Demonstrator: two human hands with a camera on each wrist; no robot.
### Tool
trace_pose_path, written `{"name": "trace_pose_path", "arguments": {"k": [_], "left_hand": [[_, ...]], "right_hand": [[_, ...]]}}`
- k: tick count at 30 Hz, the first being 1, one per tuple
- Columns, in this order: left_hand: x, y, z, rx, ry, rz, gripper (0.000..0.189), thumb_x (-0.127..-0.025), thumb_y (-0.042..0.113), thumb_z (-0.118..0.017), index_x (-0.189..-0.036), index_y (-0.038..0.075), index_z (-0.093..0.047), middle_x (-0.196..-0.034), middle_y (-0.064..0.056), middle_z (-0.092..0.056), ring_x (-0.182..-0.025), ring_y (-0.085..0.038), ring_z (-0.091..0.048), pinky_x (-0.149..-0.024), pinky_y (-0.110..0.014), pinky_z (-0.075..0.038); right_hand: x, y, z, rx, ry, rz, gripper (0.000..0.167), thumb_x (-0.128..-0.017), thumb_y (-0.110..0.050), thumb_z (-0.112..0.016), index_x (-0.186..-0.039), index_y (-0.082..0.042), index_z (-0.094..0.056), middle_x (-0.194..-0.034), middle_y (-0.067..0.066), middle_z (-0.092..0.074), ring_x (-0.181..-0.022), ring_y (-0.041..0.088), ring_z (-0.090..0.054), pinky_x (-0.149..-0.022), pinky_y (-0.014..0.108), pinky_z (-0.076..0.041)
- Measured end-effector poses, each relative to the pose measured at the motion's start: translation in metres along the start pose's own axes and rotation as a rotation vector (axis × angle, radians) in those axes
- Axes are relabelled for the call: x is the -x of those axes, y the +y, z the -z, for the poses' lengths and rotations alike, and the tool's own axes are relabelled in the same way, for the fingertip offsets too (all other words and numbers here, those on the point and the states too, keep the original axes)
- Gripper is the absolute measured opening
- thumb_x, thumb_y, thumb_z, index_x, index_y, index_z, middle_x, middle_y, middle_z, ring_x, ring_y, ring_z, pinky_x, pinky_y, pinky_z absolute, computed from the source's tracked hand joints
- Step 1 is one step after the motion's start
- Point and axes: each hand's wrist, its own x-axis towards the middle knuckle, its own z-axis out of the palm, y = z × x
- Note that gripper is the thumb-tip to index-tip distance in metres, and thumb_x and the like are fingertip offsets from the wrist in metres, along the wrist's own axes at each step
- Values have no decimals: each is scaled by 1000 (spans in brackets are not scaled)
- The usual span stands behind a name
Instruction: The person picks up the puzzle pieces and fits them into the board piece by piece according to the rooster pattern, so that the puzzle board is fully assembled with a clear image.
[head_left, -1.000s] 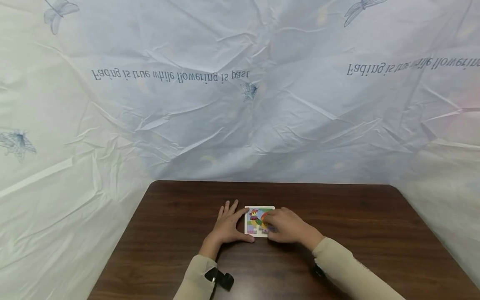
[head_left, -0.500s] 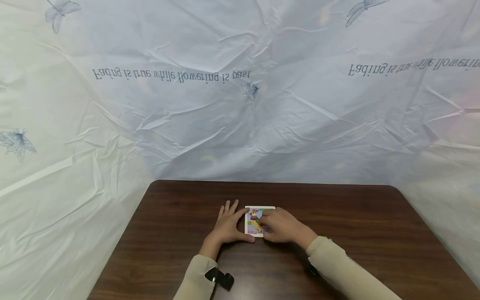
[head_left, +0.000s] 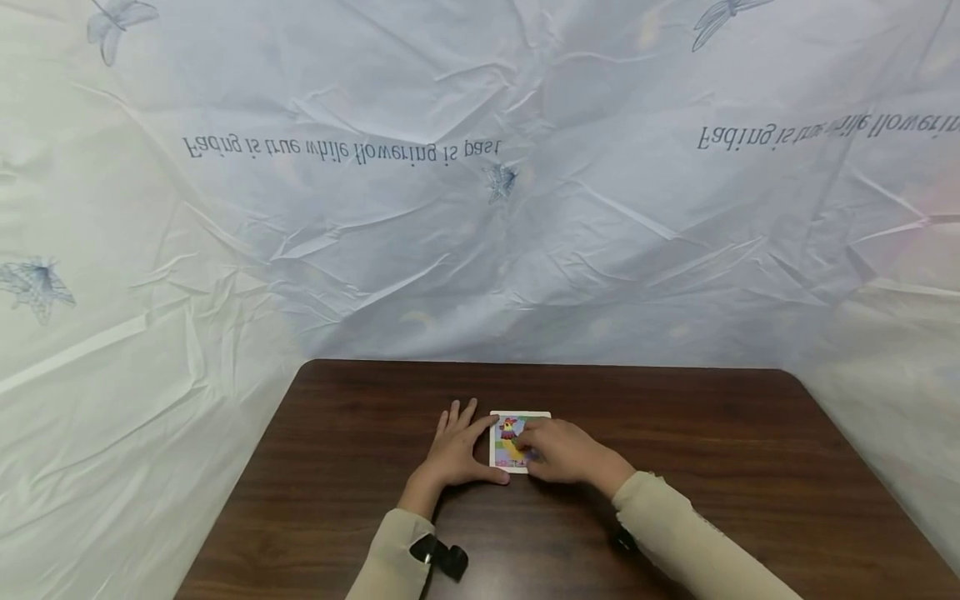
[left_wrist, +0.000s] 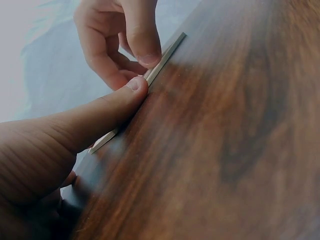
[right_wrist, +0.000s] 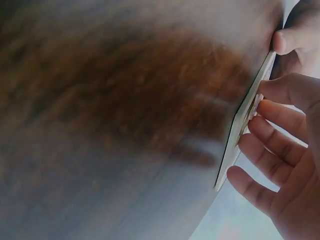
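A small square jigsaw puzzle (head_left: 507, 447) with a white border and a colourful rooster picture lies flat on the table. My left hand (head_left: 450, 457) spreads along its left side, index fingertip at the upper left corner and thumb at the near edge, the other fingers straight and splayed. Over the right half, my right hand (head_left: 570, 451) has bent fingers on the picture and hides much of it. In the right wrist view, a puzzle piece (right_wrist: 257, 106) sits slightly raised from the board between the right thumb and fingertips. The left wrist view shows the board (left_wrist: 172, 49) edge-on.
The dark brown wooden table (head_left: 675, 442) has rounded far corners. Behind and beside it hangs a wrinkled pale sheet (head_left: 420, 250) with printed lettering and butterflies. A black strap device (head_left: 448, 560) is on the left wrist.
My right hand has moved a little to the left over the puzzle. The pale gap near the bottom edge of the picture no longer shows. My left hand stays in place.
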Motion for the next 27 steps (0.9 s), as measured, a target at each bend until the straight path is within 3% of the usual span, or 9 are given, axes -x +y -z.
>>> {"name": "trace_pose_path", "arguments": {"k": [6,17,27], "left_hand": [[0,0,0,-6,-1,-6,106,-75,60,-92,-163,25,-45,-175,-19,-15,-160,-47,2,-128,-63,0],[0,0,-1,-6,3,-12,106,-75,59,-92,-163,22,-45,-174,-20,-16,-160,-48,1,-128,-64,-2],[0,0,0,-2,1,-13,106,-75,58,-93,-163,22,-45,-174,-20,-15,-160,-48,2,-128,-64,-1]], "right_hand": [[1,-2,2,4,-5,-12,21,-92,-14,-79,-112,-9,-78,-106,4,-71,-88,12,-66,-76,34,-59],[4,-6,3,-20,-9,-27,21,-95,-15,-78,-115,-9,-78,-111,5,-73,-97,16,-69,-82,37,-60],[2,-14,2,12,-3,-26,16,-93,-4,-74,-104,-13,-81,-98,1,-68,-77,9,-61,-66,28,-55]]}}
